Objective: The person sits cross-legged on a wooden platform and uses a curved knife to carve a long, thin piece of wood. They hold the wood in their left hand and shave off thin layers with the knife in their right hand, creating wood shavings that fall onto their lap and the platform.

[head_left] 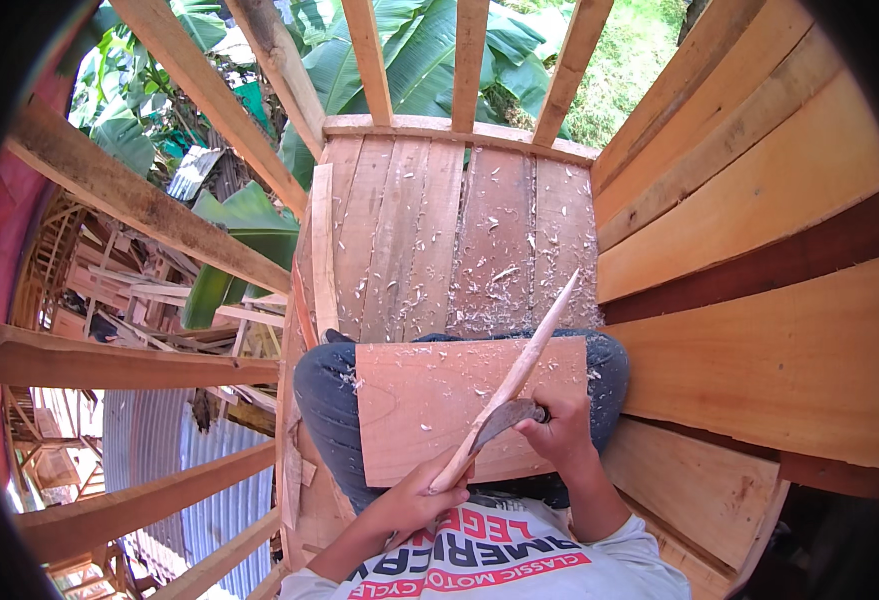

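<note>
My left hand is closed around the lower end of a long pale wooden stick, which slants up to the right and tapers to a point. In my right hand is a knife with a short curved blade. That blade lies against the stick, a little above my left hand. Under both, a flat rectangular wooden board rests across my legs, with a few shavings on it. My right fingers partly hide the knife's handle.
Pale shavings litter the plank floor ahead of me. Spaced wooden bars rise on the left and at the front, with banana leaves beyond. A wall of wooden boards stands close on my right.
</note>
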{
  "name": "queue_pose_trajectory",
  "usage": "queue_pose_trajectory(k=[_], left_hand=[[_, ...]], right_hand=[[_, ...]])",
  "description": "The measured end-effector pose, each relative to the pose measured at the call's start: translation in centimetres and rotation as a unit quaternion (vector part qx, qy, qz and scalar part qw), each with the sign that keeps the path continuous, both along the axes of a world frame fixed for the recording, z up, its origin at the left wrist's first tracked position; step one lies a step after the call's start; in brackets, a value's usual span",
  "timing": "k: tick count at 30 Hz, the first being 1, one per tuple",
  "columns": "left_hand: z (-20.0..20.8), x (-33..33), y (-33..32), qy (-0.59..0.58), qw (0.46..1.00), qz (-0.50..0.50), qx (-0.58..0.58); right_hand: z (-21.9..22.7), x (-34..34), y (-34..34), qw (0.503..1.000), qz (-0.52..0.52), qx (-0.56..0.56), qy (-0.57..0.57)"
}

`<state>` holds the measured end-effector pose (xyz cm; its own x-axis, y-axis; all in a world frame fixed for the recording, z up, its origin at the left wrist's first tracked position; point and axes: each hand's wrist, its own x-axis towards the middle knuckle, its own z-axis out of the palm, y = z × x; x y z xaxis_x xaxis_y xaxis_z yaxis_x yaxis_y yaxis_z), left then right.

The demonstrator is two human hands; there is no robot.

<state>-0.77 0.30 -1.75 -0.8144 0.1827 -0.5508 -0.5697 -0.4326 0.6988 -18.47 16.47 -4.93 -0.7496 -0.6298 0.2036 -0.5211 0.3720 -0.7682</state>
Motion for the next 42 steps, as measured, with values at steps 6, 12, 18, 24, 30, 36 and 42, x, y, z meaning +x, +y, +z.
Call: queue_pose_trajectory(k=[6,12,18,24,30,36,42], left_hand=[[0.0,0.0,0.0,0.006,0.999,-0.016,-0.033],[0.7,-0.2,0.1,-0.005,0.999,-0.038,-0.03],[0.1,0.5,0.3,-0.022,0.999,-0.028,-0.003],[-0.5,0.4,0.7,0.011,1.0,-0.004,-0.01],[-0.3,0.8,0.7,0.0,0.999,-0.028,-0.044],[0.5,0.0,0.6,-0.017,0.999,-0.049,-0.019],[-0.5,0.2,0.5,0.008,1.0,-0.01,-0.017]], right_hand=[[-0.3,-0.6,0.9,0.999,-0.032,0.016,-0.007],[0.0,-2.3,1.8,0.996,-0.088,0.005,-0.004],[0.5,-3.1,2.4,0.992,-0.12,0.013,0.022],[1.2,0.9,0.6,1.0,-0.003,-0.004,0.02],[0.0,-1.0,1.2,0.997,-0.078,-0.008,-0.008],[1.0,-3.2,2.3,0.993,-0.119,0.002,-0.005],[0.3,1.6,0.4,0.998,0.017,0.002,-0.065]])
